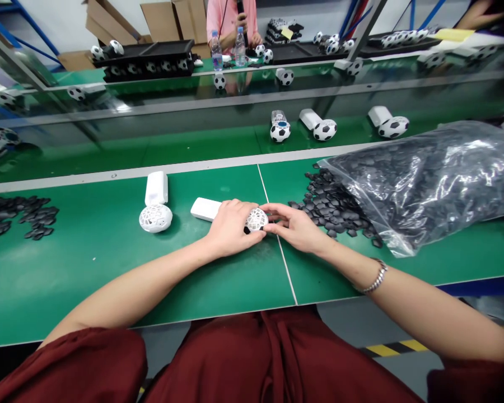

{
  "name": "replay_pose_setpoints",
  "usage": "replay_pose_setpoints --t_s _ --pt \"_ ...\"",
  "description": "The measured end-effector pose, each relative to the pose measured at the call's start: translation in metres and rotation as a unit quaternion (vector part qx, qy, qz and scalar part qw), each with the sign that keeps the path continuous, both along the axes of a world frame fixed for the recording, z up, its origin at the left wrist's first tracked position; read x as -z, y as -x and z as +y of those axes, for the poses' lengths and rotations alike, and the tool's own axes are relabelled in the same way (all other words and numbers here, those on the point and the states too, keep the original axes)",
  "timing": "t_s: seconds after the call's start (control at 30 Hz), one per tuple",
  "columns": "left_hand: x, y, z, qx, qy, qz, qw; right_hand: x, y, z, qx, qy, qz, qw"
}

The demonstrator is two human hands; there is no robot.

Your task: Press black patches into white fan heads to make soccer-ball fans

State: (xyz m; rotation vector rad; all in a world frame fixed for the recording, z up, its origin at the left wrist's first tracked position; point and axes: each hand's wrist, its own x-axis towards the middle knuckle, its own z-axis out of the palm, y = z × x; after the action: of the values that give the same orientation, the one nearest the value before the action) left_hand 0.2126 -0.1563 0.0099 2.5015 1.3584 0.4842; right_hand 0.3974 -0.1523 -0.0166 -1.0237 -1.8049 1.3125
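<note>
A white handheld fan (257,219) with a round lattice head lies on the green bench, its handle pointing left. My left hand (234,228) is wrapped over its neck and head, the thumb along the near edge. At the head's right side, the fingertips of my right hand (292,225) pinch in against the rim, where a black patch shows on the near side. Whether a small piece sits between those fingertips is hidden. Left of my hands lies a second white fan (155,217), its lattice plain white. Beside my right hand spreads a pile of black patches (334,201).
A clear plastic bag (441,179) full of black patches covers the right side. More patches (21,215) lie far left. Beyond the bench edge, several football-patterned fans (325,129) rest on a green belt. Black trays (147,61), bottles (240,47) and a person (231,22) are opposite.
</note>
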Motion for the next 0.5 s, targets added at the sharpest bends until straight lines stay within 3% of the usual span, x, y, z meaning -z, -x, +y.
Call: replay_pose_setpoints --t_s 0.17,0.27,0.4,0.5 --pt "-0.001 0.005 0.005 0.025 0.009 -0.009 1.000 0.001 0.001 0.001 0.006 -0.014 0.004 1.000" --pt "-0.002 0.011 0.006 0.057 0.022 -0.015 0.998 -0.003 -0.015 0.012 0.030 -0.074 -0.065 0.995" --pt "-0.004 0.015 0.004 0.023 -0.002 0.016 1.000 -0.010 -0.044 0.025 0.113 -0.195 -0.274 0.935" --pt "-0.010 0.017 0.002 0.030 0.011 0.035 0.999 -0.011 -0.050 0.027 0.060 -0.230 -0.368 0.899"
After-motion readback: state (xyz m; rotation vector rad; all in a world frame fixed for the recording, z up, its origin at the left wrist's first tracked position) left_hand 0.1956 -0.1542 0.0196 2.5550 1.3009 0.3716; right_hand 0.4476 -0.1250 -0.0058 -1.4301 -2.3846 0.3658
